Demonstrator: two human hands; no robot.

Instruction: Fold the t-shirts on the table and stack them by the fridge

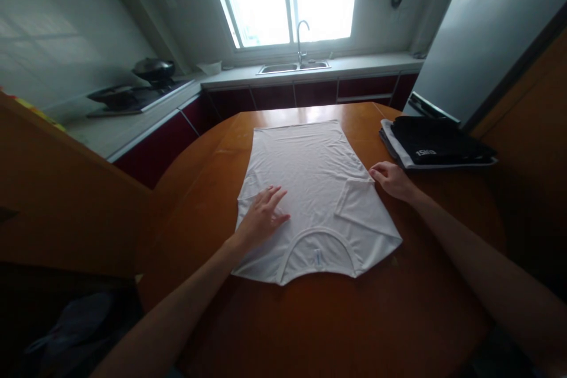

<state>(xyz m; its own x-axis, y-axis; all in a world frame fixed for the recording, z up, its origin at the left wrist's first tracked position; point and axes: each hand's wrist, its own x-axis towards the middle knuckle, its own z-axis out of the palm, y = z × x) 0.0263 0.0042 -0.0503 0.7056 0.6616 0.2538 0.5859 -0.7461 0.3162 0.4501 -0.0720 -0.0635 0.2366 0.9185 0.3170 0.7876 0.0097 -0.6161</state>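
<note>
A white T-shirt (305, 171) lies spread on the wooden table, its neckline nearest me and its hem toward the window. On the right side the sleeve (357, 198) is folded inward over the body. My left hand (263, 215) is open, fingers spread, over the left part of the shirt near the shoulder; it partly hides the fabric there. At the shirt's right edge, beside the folded sleeve, my right hand (390, 179) is closed with thumb and fingertips pinching the cloth.
The round wooden table (310, 325) fills the middle. A stack of folded dark and white clothes (438, 142) sits at its right side, near the fridge (482, 29). Beyond are a counter with a sink (295, 67) and a stove with a pan (155, 69).
</note>
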